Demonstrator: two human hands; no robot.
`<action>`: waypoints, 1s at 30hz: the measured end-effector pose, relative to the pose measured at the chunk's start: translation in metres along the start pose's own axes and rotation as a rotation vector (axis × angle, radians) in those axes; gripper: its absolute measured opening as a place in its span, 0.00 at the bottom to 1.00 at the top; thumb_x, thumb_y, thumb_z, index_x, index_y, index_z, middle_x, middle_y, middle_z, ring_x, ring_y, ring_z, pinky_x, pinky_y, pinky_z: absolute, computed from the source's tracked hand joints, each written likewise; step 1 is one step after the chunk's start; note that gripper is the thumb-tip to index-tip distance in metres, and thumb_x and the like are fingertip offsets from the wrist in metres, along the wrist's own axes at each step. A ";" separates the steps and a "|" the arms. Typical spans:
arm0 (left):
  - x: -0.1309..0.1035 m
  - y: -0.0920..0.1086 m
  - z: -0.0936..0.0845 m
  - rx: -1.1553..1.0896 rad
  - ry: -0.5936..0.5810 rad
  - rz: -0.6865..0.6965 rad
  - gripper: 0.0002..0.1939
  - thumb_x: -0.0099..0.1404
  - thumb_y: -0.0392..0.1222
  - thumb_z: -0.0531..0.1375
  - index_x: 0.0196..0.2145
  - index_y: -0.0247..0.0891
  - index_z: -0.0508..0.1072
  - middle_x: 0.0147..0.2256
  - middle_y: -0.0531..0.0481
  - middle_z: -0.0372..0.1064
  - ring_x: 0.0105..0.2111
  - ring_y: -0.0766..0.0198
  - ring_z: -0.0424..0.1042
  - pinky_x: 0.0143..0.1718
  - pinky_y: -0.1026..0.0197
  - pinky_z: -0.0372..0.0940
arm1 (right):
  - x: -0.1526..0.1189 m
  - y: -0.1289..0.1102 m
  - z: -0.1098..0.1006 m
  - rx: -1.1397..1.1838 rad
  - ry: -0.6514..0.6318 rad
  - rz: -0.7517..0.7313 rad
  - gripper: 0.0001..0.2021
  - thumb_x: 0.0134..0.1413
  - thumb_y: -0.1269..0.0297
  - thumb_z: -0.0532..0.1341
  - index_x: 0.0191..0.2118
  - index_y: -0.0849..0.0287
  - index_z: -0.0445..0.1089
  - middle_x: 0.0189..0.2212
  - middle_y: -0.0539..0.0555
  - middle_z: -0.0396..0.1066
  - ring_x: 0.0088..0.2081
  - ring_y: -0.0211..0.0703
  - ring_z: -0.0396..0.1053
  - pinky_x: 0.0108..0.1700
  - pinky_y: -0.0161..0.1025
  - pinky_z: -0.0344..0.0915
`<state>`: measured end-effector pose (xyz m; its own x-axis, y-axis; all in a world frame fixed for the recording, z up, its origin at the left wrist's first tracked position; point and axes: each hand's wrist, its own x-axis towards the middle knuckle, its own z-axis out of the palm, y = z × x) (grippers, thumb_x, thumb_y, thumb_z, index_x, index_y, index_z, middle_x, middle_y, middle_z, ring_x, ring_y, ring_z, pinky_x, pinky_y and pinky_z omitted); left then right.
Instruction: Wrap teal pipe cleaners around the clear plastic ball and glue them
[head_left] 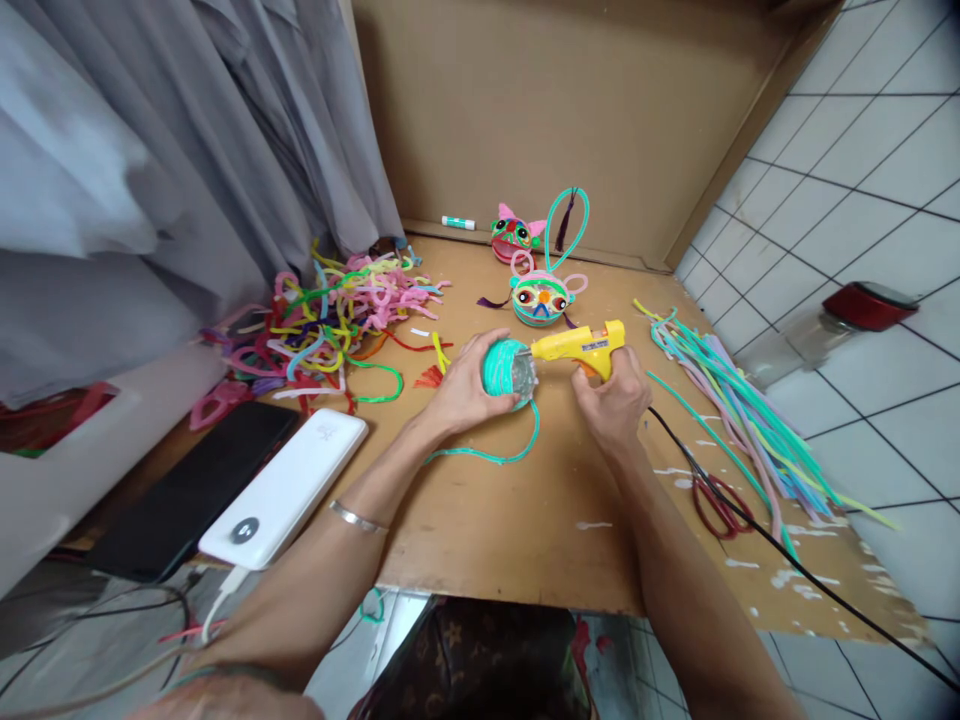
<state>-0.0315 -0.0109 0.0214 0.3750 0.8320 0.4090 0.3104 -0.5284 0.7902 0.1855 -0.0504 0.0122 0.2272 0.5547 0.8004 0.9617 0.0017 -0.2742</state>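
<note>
Hands apart, between the worktop's (480,540) near and far edges: left hand (466,388) clamped around pipe-cleaner-wound clear vessel (502,370), right hand (616,402) gripping glue gun (576,346); apparent gluing calls for steady aim.

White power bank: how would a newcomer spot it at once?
From the wooden table, look left past the left forearm. The power bank lies there, a white cable at its near end. It is white; the phone beside it is black.
</note>
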 end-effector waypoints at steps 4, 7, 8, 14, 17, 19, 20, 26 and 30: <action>0.001 0.000 0.000 0.004 -0.006 0.001 0.42 0.48 0.42 0.68 0.61 0.37 0.62 0.61 0.38 0.64 0.60 0.46 0.66 0.64 0.44 0.61 | 0.001 -0.001 -0.001 0.007 -0.012 -0.003 0.05 0.49 0.60 0.57 0.32 0.53 0.60 0.30 0.52 0.66 0.32 0.47 0.67 0.31 0.39 0.58; 0.001 0.000 0.000 0.006 -0.012 0.002 0.43 0.48 0.42 0.68 0.61 0.37 0.62 0.61 0.38 0.64 0.60 0.46 0.66 0.64 0.44 0.61 | 0.002 -0.001 -0.002 0.017 -0.017 0.000 0.05 0.48 0.61 0.57 0.30 0.53 0.59 0.29 0.52 0.66 0.31 0.46 0.66 0.31 0.39 0.58; 0.001 0.000 0.000 0.007 -0.013 0.003 0.43 0.48 0.42 0.68 0.61 0.37 0.62 0.61 0.39 0.64 0.60 0.46 0.66 0.64 0.43 0.61 | 0.002 -0.001 -0.003 0.019 -0.016 0.003 0.05 0.48 0.61 0.57 0.30 0.52 0.58 0.29 0.52 0.65 0.31 0.46 0.66 0.31 0.39 0.58; 0.001 0.002 -0.001 0.003 -0.013 0.006 0.42 0.48 0.40 0.68 0.61 0.38 0.62 0.61 0.40 0.64 0.60 0.46 0.67 0.63 0.44 0.62 | 0.003 -0.002 -0.003 0.020 -0.023 0.015 0.06 0.47 0.61 0.58 0.30 0.53 0.59 0.29 0.51 0.65 0.31 0.46 0.66 0.31 0.39 0.59; 0.001 0.002 -0.002 -0.006 -0.026 0.002 0.43 0.48 0.40 0.68 0.62 0.38 0.62 0.61 0.40 0.63 0.60 0.46 0.67 0.63 0.44 0.62 | 0.002 -0.002 -0.003 0.018 -0.025 0.023 0.05 0.48 0.61 0.57 0.30 0.53 0.59 0.29 0.52 0.65 0.32 0.47 0.66 0.32 0.39 0.59; 0.001 0.002 -0.002 -0.007 -0.033 0.000 0.43 0.48 0.40 0.67 0.62 0.37 0.62 0.61 0.39 0.63 0.59 0.46 0.67 0.63 0.44 0.62 | 0.002 -0.002 -0.003 0.017 -0.016 0.027 0.05 0.48 0.61 0.57 0.30 0.53 0.59 0.29 0.52 0.65 0.32 0.47 0.66 0.32 0.39 0.59; 0.001 0.002 -0.002 -0.007 -0.033 -0.001 0.43 0.48 0.41 0.67 0.62 0.37 0.62 0.61 0.39 0.63 0.59 0.46 0.67 0.63 0.45 0.62 | 0.002 -0.002 -0.003 0.016 -0.012 0.028 0.05 0.48 0.61 0.57 0.30 0.53 0.59 0.29 0.52 0.65 0.32 0.47 0.66 0.32 0.39 0.59; 0.000 0.003 -0.002 0.005 -0.033 0.003 0.42 0.48 0.40 0.68 0.61 0.38 0.62 0.61 0.40 0.64 0.59 0.46 0.67 0.62 0.44 0.62 | 0.002 -0.002 -0.003 0.022 -0.018 0.033 0.06 0.47 0.61 0.58 0.30 0.53 0.59 0.29 0.52 0.66 0.32 0.47 0.66 0.32 0.40 0.59; 0.001 0.003 -0.002 0.008 -0.039 0.001 0.42 0.48 0.40 0.68 0.61 0.38 0.62 0.60 0.39 0.64 0.59 0.46 0.67 0.62 0.44 0.62 | 0.003 -0.002 -0.003 0.050 -0.032 0.055 0.06 0.46 0.61 0.57 0.29 0.52 0.58 0.28 0.51 0.64 0.32 0.47 0.64 0.32 0.39 0.58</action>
<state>-0.0320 -0.0112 0.0253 0.4095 0.8240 0.3916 0.3171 -0.5311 0.7858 0.1843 -0.0519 0.0169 0.2732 0.5817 0.7662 0.9388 0.0123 -0.3441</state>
